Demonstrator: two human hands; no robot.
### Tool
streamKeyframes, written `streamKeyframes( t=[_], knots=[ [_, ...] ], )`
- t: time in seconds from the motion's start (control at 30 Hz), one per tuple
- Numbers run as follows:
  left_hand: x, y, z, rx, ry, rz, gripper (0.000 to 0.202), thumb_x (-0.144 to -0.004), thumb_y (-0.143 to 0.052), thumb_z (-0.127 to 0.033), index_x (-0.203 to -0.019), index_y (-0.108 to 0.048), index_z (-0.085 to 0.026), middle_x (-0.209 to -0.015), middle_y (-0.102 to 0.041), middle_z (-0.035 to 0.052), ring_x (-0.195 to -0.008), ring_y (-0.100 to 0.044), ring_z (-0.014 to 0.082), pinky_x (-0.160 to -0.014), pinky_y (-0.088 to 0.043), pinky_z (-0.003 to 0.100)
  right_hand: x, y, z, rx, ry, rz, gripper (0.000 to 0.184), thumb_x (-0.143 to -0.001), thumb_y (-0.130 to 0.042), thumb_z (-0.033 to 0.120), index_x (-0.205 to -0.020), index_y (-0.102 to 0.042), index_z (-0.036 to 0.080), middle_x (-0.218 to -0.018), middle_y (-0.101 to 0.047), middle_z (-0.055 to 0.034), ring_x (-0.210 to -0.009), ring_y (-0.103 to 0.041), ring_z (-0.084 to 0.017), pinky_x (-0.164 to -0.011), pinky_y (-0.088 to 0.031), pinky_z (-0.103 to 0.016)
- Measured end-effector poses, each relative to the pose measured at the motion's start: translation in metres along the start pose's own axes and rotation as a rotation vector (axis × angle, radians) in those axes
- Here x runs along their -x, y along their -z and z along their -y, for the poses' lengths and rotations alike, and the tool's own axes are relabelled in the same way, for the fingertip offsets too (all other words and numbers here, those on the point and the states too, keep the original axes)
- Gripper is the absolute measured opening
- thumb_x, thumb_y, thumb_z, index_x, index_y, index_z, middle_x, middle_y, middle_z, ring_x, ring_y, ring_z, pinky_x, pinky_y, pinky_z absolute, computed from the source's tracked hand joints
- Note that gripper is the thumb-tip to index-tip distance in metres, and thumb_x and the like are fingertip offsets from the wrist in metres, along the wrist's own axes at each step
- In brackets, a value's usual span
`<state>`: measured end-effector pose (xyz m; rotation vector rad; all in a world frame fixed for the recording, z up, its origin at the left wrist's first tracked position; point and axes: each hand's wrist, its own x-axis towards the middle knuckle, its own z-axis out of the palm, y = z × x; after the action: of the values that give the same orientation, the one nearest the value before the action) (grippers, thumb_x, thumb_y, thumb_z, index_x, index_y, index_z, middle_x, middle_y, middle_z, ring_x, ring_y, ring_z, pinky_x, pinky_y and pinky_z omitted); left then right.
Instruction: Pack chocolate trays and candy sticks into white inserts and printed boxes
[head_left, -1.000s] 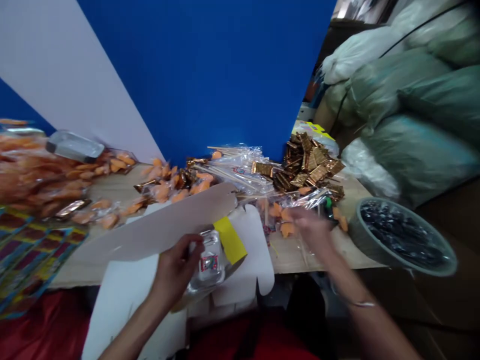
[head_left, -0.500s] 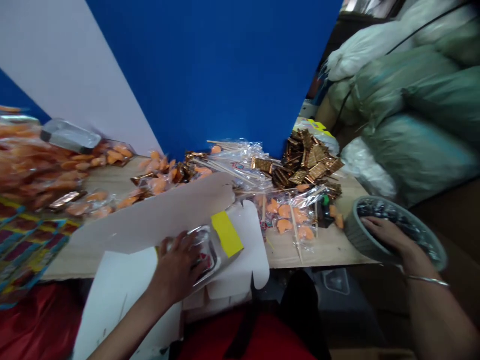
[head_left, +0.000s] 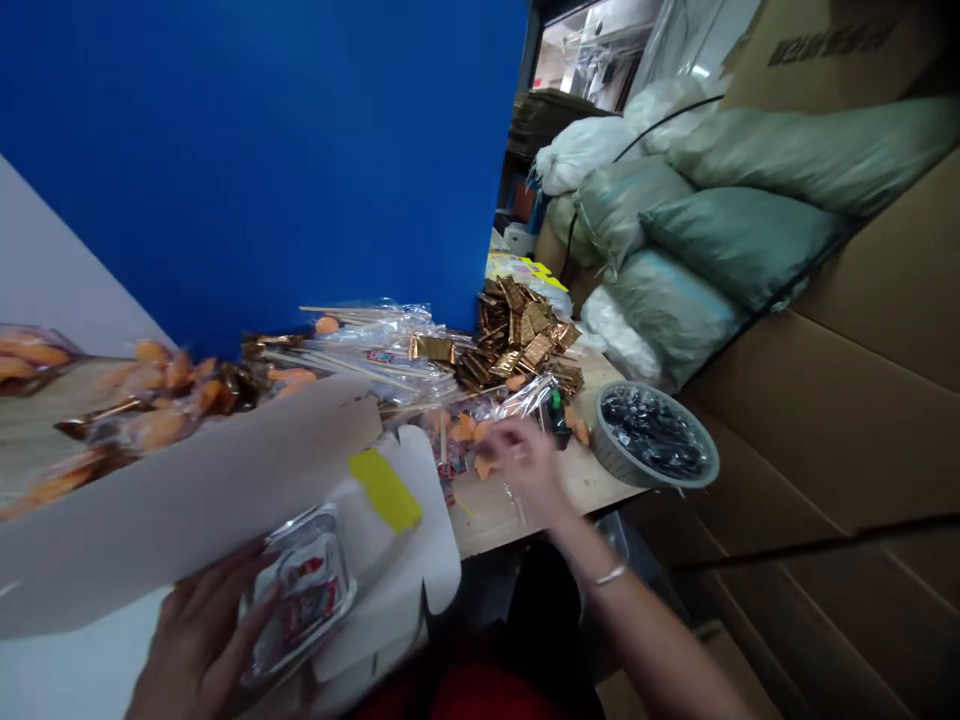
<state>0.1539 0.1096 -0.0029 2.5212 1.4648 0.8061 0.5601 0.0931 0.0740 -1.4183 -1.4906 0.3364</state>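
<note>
My left hand (head_left: 196, 640) is at the bottom left, shut around a clear plastic pack with a printed label (head_left: 296, 595). Behind that pack stands an open white cardboard box (head_left: 180, 510), with a yellow strip (head_left: 385, 490) on its inner flap. My right hand (head_left: 525, 465) is blurred above cellophane packets of orange sweets on sticks (head_left: 469, 435). Whether it holds anything is hidden. A grey bowl of dark wrapped items (head_left: 616, 455) is to the right of that hand, not touching it.
The wooden table (head_left: 517, 515) carries a heap of gold foil packets (head_left: 517, 340), bundled sticks in cellophane and orange sweets. A blue panel (head_left: 247, 150) rises behind it. Bulging pale sacks (head_left: 739, 235) and large cardboard boxes (head_left: 847, 400) stand to the right.
My right hand has moved from inside the bowl to above the cellophane packets. My left hand has carried the clear pack lower left. The whole scene has shifted left in view.
</note>
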Motion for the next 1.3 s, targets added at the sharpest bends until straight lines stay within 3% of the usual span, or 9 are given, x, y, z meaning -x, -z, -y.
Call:
streamKeyframes(
  t=[0.13, 0.3, 0.43, 0.6, 0.77, 0.9, 1.0, 1.1, 1.3],
  knots=[
    [-0.006, 0.006, -0.010, 0.024, 0.012, -0.004, 0.035, -0.095, -0.041, -0.042, -0.128, -0.052, -0.034, -0.123, -0.066, 0.0042, -0.112, -0.061, 0.0325, -0.090, -0.052, 0.056, -0.016, -0.077, 0.016, 0.065, 0.133, 0.226, 0.015, -0.090, -0.054, 0.025, -0.099, -0.067, 0.024, -0.096, -0.070, -0.0026, -0.086, -0.064, -0.016, -0.076, -0.052, -0.026],
    [-0.002, 0.006, -0.010, -0.110, -0.088, -0.037, 0.044, -0.088, -0.054, -0.053, -0.124, -0.058, -0.027, -0.121, -0.068, 0.0072, -0.108, -0.063, 0.0323, -0.088, -0.053, 0.050, -0.123, -0.016, -0.070, 0.396, -0.027, -0.088, 0.013, -0.085, -0.056, 0.015, -0.095, -0.065, 0.012, -0.102, -0.068, -0.0140, -0.100, -0.056, -0.022, -0.091, -0.042, -0.036],
    [0.006, 0.002, -0.007, -0.164, -0.091, -0.027, 0.037, -0.089, -0.052, -0.048, -0.119, -0.063, -0.028, -0.124, -0.066, 0.0081, -0.110, -0.061, 0.0317, -0.089, -0.052, 0.049, -0.158, 0.004, -0.077, 0.497, 0.109, -0.118, 0.016, -0.090, -0.054, 0.023, -0.085, -0.067, 0.014, -0.082, -0.068, -0.0113, -0.090, -0.056, -0.024, -0.087, -0.042, -0.039],
    [0.012, 0.003, -0.016, -0.072, 0.035, -0.008, 0.043, -0.094, -0.042, -0.041, -0.134, -0.051, -0.029, -0.136, -0.058, 0.0079, -0.121, -0.054, 0.0300, -0.096, -0.044, 0.047, -0.046, -0.052, 0.000, 0.448, 0.433, -0.070, 0.025, -0.094, -0.050, 0.026, -0.112, -0.066, 0.021, -0.081, -0.067, -0.0068, -0.076, -0.056, -0.023, -0.073, -0.044, -0.038],
    [0.015, 0.007, -0.024, 0.086, 0.106, 0.035, 0.051, -0.098, -0.021, -0.038, -0.142, -0.043, -0.024, -0.143, -0.050, 0.0111, -0.130, -0.046, 0.0300, -0.101, -0.037, 0.049, 0.060, -0.128, 0.077, 0.303, 0.778, 0.582, 0.032, -0.096, -0.052, 0.029, -0.124, -0.058, 0.015, -0.123, -0.065, -0.0109, -0.104, -0.058, -0.025, -0.081, -0.051, -0.039],
    [0.008, 0.013, -0.042, -0.041, 0.213, 0.113, 0.052, -0.095, -0.036, -0.047, -0.140, -0.045, -0.023, -0.138, -0.054, 0.0132, -0.124, -0.049, 0.0321, -0.103, -0.034, 0.056, 0.058, -0.105, 0.052, 0.225, 0.500, 0.402, 0.029, -0.096, -0.052, 0.041, -0.117, -0.059, 0.023, -0.119, -0.065, -0.0094, -0.111, -0.057, -0.026, -0.091, -0.050, -0.042],
    [0.001, 0.015, -0.057, -0.181, 0.204, 0.120, 0.058, -0.090, -0.047, -0.054, -0.140, -0.047, -0.025, -0.143, -0.049, 0.0156, -0.128, -0.044, 0.0382, -0.103, -0.027, 0.067, 0.049, -0.058, -0.004, 0.625, 0.018, 0.088, 0.019, -0.096, -0.046, 0.028, -0.105, -0.061, 0.021, -0.094, -0.065, -0.0123, -0.086, -0.062, -0.028, -0.071, -0.051, -0.040],
    [-0.001, 0.018, -0.064, -0.175, 0.142, 0.083, 0.048, -0.086, -0.056, -0.056, -0.125, -0.058, -0.027, -0.144, -0.047, 0.0145, -0.130, -0.042, 0.0408, -0.101, -0.031, 0.069, 0.048, -0.029, -0.052, 0.907, -0.278, 0.131, 0.024, -0.093, -0.044, 0.026, -0.108, -0.060, 0.016, -0.095, -0.065, -0.0156, -0.077, -0.062, -0.029, -0.058, -0.045, -0.037],
    [0.022, 0.035, -0.055, 0.144, 0.447, -0.445, 0.025, -0.091, -0.055, -0.032, -0.115, -0.054, -0.025, -0.123, -0.054, 0.0093, -0.121, -0.050, 0.0312, -0.105, -0.040, 0.058, 0.049, -0.022, -0.056, 0.390, -0.240, -0.148, 0.021, -0.093, -0.051, 0.032, -0.106, -0.062, 0.020, -0.084, -0.065, -0.0061, -0.065, -0.060, -0.021, -0.058, -0.047, -0.033]
  ],
)
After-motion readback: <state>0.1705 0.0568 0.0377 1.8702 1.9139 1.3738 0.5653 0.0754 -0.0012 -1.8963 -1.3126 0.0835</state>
